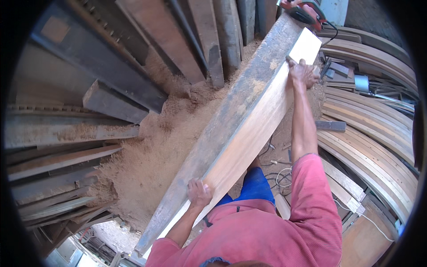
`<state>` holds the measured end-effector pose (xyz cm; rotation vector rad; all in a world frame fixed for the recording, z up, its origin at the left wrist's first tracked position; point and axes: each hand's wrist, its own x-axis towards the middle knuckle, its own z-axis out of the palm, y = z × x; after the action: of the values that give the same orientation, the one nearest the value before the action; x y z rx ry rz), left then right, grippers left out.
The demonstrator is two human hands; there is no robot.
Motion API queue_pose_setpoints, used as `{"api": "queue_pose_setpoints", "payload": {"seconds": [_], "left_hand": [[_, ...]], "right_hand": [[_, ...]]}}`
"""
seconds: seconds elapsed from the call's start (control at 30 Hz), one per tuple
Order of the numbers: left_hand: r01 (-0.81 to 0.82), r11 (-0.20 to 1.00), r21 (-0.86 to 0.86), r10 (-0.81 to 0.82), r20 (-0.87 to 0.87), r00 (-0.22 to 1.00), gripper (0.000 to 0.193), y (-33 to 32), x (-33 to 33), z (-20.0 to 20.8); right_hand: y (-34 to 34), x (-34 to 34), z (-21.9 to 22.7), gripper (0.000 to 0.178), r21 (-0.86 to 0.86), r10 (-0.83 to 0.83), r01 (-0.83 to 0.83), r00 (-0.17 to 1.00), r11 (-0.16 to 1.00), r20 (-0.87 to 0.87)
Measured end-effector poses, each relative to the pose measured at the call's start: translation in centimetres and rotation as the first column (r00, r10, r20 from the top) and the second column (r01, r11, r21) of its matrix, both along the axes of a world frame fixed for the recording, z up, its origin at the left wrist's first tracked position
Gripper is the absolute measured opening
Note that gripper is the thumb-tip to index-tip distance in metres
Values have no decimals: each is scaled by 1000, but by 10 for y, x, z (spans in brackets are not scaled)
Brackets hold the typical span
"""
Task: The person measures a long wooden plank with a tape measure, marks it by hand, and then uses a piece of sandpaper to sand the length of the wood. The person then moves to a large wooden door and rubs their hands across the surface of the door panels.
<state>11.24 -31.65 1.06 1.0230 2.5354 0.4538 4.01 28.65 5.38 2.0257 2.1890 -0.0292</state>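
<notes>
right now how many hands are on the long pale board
2: left hand toward the lower-left end of the board, right hand near its upper-right end; no others show.

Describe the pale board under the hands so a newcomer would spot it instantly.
Find the long grey beam running diagonally from lower left to upper right, beside the sawdust. Along its right-hand edge is the pale board, with the left hand on its lower part and the right hand near its top end. Its bright, light-toned face sets it apart from the darker, weathered beam.
</notes>
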Motion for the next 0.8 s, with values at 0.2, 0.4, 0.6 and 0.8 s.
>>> {"api": "queue_pose_setpoints", "payload": {"seconds": [0.2, 0.4, 0.6, 0.8], "left_hand": [[-20, 989, -146, 38, 123, 992, 41, 15, -2, -15], [-35, 999, -5, 31, -390, 920, 35, 242, -11, -70], [-132, 991, -7, 131, -104, 986, 34, 362, -45, -12], [-152, 988, -22, 145, -195, 970, 34, 341, -41, -19]], "right_hand": [[106, -18, -7, 51, 8, 34, -34, 999, 999, -18], [158, -28, -4, 50, -45, -3, -2, 995, 999, -105], [246, -22, 1, 53, -70, -1, -11, 987, 998, -160], [253, -28, -16, 65, -98, 64, -78, 988, 992, -138]]}}
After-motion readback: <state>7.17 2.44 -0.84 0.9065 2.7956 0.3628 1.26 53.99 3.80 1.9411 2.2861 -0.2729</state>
